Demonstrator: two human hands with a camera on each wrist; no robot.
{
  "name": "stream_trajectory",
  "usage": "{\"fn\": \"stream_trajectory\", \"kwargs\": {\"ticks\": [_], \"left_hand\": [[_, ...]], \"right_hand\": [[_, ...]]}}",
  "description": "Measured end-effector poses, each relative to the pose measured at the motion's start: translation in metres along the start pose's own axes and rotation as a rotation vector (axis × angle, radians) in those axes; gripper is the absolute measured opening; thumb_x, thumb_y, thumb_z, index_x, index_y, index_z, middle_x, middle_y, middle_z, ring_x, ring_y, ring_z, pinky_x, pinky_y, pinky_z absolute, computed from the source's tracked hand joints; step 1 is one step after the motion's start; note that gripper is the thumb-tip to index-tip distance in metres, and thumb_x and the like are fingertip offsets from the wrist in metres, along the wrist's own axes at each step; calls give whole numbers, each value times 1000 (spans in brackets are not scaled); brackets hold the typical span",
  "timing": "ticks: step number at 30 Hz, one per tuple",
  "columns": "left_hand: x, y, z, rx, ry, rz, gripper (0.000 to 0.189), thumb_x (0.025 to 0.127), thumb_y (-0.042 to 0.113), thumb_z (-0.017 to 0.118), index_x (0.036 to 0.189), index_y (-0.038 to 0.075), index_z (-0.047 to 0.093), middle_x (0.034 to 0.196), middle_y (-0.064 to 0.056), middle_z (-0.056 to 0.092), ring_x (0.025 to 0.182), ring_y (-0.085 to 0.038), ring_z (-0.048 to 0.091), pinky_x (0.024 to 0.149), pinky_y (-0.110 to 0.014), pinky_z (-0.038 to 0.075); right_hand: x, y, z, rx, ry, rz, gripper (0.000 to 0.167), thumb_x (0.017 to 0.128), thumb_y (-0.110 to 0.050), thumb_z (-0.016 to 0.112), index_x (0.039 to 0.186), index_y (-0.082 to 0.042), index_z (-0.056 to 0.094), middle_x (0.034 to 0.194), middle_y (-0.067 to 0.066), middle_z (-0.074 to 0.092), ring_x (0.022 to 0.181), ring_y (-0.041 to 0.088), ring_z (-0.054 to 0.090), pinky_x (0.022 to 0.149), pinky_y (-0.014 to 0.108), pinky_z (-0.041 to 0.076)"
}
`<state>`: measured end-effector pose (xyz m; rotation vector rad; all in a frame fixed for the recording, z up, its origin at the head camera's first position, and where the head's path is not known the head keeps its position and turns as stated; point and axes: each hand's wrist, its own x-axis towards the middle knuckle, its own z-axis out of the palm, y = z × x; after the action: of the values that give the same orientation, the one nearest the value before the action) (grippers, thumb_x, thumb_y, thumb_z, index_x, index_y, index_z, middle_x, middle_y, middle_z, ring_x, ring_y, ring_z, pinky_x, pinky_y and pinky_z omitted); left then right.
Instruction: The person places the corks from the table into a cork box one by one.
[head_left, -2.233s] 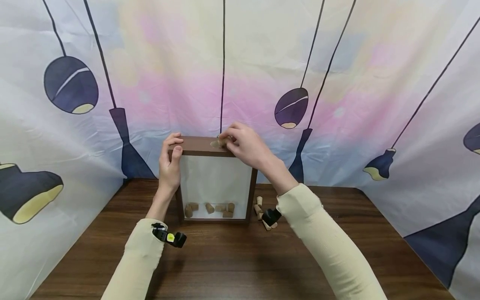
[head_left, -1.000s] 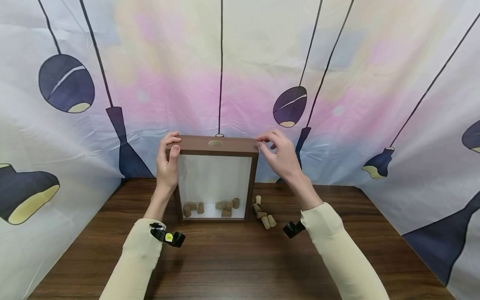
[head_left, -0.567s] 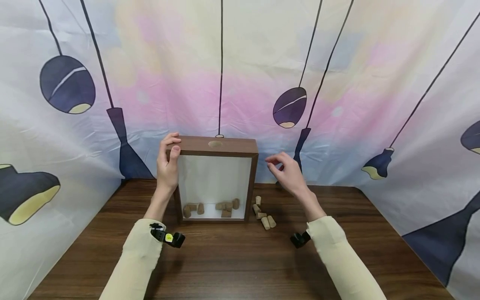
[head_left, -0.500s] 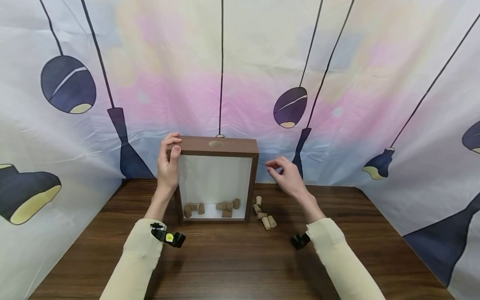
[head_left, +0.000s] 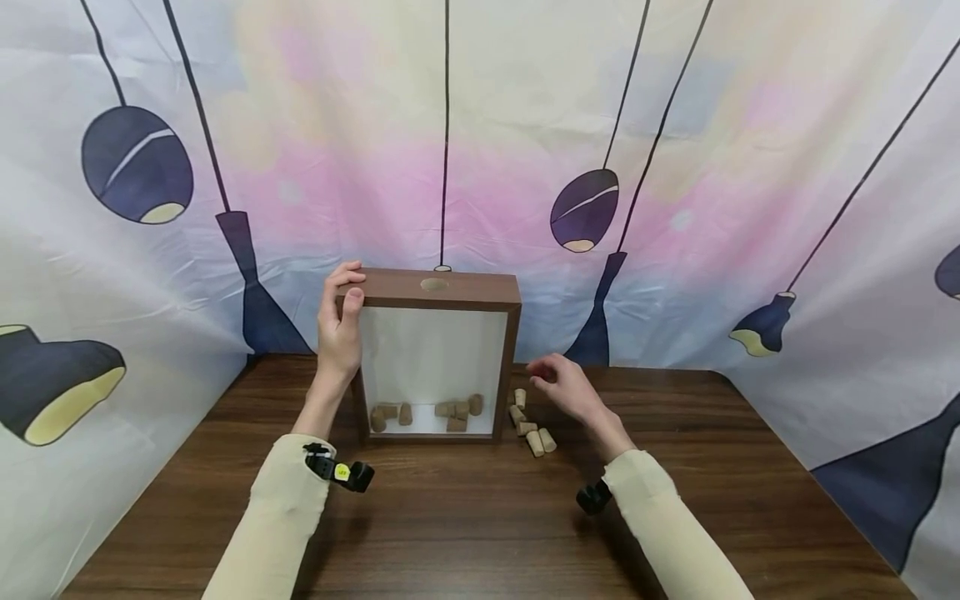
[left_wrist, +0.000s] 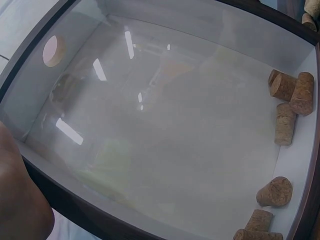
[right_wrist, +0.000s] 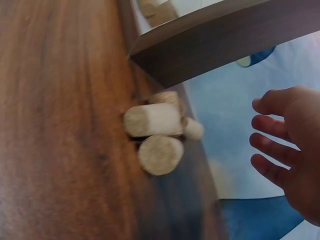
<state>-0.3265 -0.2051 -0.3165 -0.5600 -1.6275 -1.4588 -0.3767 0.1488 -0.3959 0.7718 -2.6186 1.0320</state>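
Observation:
A brown frame box (head_left: 512, 358) with a clear front stands upright on the table, a round hole (head_left: 435, 284) in its top. Inside, several corks (head_left: 457, 409) lie along the bottom in two groups. My left hand (head_left: 341, 325) grips the box's upper left corner, thumb in front and fingers over the top. To the right of the box, my right hand (head_left: 566, 387) hovers above several loose corks (head_left: 534, 442) on the table. It holds nothing; in the right wrist view its fingers (right_wrist: 272, 147) are spread apart and loosely bent.
The dark wood table (head_left: 450, 517) reaches back to a patterned cloth backdrop (head_left: 360, 167) painted with hanging lamps. Small black cameras sit on both wrists, the left camera (head_left: 352, 477) and the right camera (head_left: 592, 497).
My right hand has let a cork go through the top hole, then moved right and down beside the box towards the loose corks. The left hand keeps its grip.

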Motion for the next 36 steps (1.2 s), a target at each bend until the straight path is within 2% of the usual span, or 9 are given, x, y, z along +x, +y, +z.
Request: {"fn": "stream_trajectory", "kwargs": {"ticks": [5,9,17,25,29,36], "left_hand": [[-2,21,2,-11,-7,1,43,104,24,45,123,-15,46,146,-31,39,142,-33,35,105,-27,32],[-3,26,3,-6,-7,-5,44,104,24,45,122,-16,46,146,-30,40,143,-35,34,104,-26,32],[-3,24,3,-10,-1,9,46,105,27,45,122,-15,46,146,-29,40,144,-34,33,104,-27,32],[-2,23,4,-26,-2,18,48,105,30,45,122,-14,47,146,-30,40,144,-33,33,104,-27,33],[-2,23,3,-21,-5,17,47,105,29,45,122,-15,46,146,-29,40,143,-34,33,103,-27,32],[-2,23,2,-9,-17,10,43,105,24,44,123,-15,47,147,-29,39,144,-32,33,103,-27,32]], "right_hand": [[-1,10,10,-2,-48,34,23,95,-11,65,117,-5,69,107,9,67,95,22,64,83,39,52],[-2,15,15,-13,-83,63,24,94,-11,66,118,-6,69,107,9,66,93,20,64,81,37,52],[-2,21,22,24,-136,101,28,94,-10,65,122,-7,67,119,11,65,99,23,64,84,40,52],[-1,24,25,14,-177,99,32,94,-9,64,126,-5,65,125,14,63,105,27,62,87,44,51],[-1,24,27,14,-193,98,33,94,-9,65,126,-4,65,124,14,63,101,26,61,84,42,50],[0,24,34,21,-166,134,32,93,-10,67,125,-6,66,120,11,66,102,24,63,84,40,52]]}}
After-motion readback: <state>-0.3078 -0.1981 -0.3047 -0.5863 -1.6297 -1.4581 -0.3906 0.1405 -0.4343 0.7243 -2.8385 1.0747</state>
